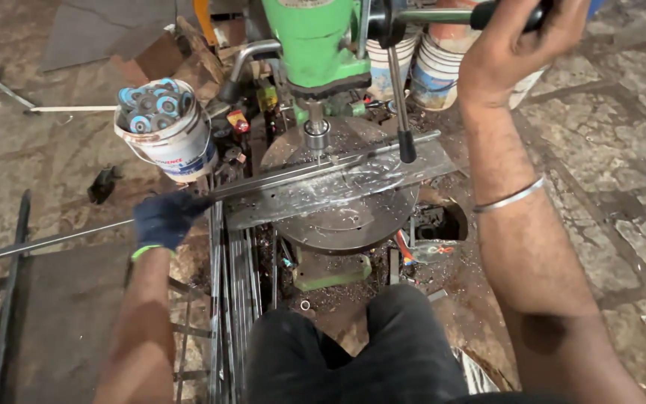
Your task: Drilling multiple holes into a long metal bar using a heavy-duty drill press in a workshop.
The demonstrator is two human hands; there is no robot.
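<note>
On the round grey drill-press table (353,224) lies the long thin steel bar (315,170), under the drill bit (318,153). Your gloved left hand (164,218) grips the bar; your bare right hand (517,41) holds the black feed handle (443,15). Swarf suggests drilling is underway, depth unclear.

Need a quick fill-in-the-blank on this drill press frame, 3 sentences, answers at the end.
1. The left hand wears a dark ____ and grips the long metal bar lying across the round drill table.
2. The right hand holds the feed ____ of the green drill press.
3. The white bucket left of the press holds blue-centred ____.

Missing words: glove; lever; discs
</note>
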